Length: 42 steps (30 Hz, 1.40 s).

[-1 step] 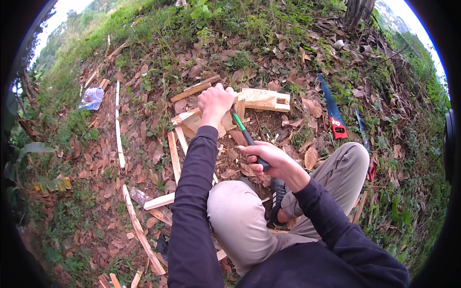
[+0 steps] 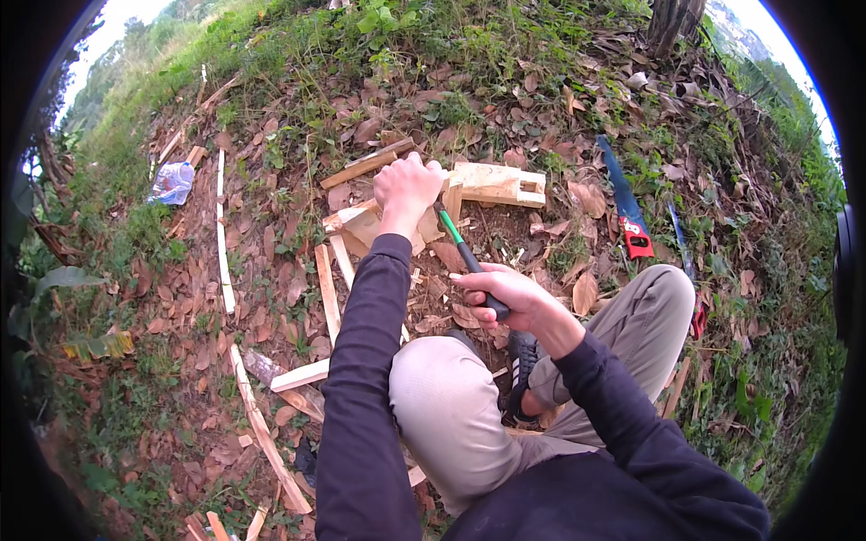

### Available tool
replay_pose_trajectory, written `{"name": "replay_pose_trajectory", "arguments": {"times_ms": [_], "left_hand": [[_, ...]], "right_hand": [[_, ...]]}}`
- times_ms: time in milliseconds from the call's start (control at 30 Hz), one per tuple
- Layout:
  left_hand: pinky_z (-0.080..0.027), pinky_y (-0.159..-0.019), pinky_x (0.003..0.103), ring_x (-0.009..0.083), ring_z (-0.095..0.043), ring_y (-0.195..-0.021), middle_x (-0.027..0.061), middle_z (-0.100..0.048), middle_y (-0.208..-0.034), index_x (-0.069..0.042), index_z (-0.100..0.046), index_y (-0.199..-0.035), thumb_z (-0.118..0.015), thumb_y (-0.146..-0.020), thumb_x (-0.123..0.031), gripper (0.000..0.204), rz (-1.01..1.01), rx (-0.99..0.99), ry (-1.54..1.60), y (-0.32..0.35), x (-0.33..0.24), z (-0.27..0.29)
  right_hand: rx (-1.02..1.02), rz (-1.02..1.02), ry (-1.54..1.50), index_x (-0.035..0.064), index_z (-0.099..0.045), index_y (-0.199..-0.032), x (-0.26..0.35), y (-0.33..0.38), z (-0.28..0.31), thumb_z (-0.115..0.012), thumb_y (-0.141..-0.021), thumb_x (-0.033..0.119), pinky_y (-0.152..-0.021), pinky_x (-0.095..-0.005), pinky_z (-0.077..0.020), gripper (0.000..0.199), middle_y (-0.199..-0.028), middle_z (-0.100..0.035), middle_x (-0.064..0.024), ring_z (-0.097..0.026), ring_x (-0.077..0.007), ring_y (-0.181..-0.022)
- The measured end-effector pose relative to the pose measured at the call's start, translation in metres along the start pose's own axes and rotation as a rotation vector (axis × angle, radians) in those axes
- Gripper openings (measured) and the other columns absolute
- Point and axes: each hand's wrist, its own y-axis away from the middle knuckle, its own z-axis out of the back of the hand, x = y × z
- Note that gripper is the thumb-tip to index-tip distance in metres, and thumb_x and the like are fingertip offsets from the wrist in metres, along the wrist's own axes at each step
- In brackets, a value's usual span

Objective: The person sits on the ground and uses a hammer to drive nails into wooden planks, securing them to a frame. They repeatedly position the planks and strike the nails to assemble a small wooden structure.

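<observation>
One right grip (image 2: 510, 300) holds a green-black tool (image 2: 468, 257); what the left grip (image 2: 409, 192) holds, I cannot tell.

Two hands (image 2: 408, 191) (image 2: 512, 298), one green-and-black tool (image 2: 468, 258)
Two saws (image 2: 621, 191) (image 2: 681, 239) lie right of the tool, one plastic bag (image 2: 172, 184) left.

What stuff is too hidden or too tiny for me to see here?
All in the head view:
What the left hand grips, if anything: the back of the hand hides it.
The far end of the green-and-black tool, held in the right hand: lost beside the left hand.
Anything inside the clear plastic item: too small.
The tree trunk's top: cut off by the upper edge.
</observation>
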Motion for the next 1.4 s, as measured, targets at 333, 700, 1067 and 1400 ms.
{"name": "replay_pose_trajectory", "arguments": {"times_ms": [333,700,1067,1400], "left_hand": [[-0.055,-0.079,0.05,0.0375,-0.073,-0.089,0.02,-0.075,-0.095,-0.01,-0.076,-0.096,-0.034,-0.098,-0.056,0.063,0.021,-0.143,-0.074,-0.006,-0.026,-0.018],[-0.055,-0.058,0.04,0.0293,-0.072,-0.07,0.0117,-0.073,-0.077,-0.008,-0.073,-0.078,-0.059,-0.082,-0.074,0.068,-0.325,-0.492,-0.101,-0.015,0.008,-0.02],[-0.055,-0.059,0.038,0.0261,-0.071,-0.068,0.0074,-0.073,-0.075,-0.013,-0.072,-0.075,-0.069,-0.074,-0.062,0.048,-0.321,-0.508,-0.012,-0.013,0.011,-0.017],[-0.057,-0.069,0.039,0.0269,-0.073,-0.08,0.0088,-0.075,-0.088,-0.013,-0.074,-0.088,-0.068,-0.075,-0.06,0.049,-0.236,-0.396,0.017,-0.008,0.001,-0.011]], "right_hand": [[-0.38,-0.108,0.929,0.0009,-0.049,-0.072,0.048,-0.007,0.014,-0.054,-0.103,0.039,-0.041,-0.0339,-0.0455,0.049,-0.057,-0.046,-0.0037,-0.048,-0.0157,-0.044],[-0.362,-0.061,0.974,-0.008,-0.059,-0.076,0.046,-0.023,-0.026,-0.053,-0.104,0.04,-0.048,-0.0379,-0.0535,0.056,-0.058,-0.06,-0.0124,-0.064,-0.024,-0.048],[-0.416,-0.024,1.053,-0.0094,-0.061,-0.079,0.025,-0.024,-0.016,-0.056,-0.102,0.039,-0.057,-0.0415,-0.0556,0.054,-0.064,-0.064,-0.0168,-0.069,-0.0277,-0.057],[-0.44,0.065,1.057,-0.0109,-0.061,-0.086,0.011,-0.016,0.003,-0.056,-0.102,0.041,-0.053,-0.0398,-0.0545,0.054,-0.066,-0.065,-0.0167,-0.068,-0.0265,-0.057]]}}
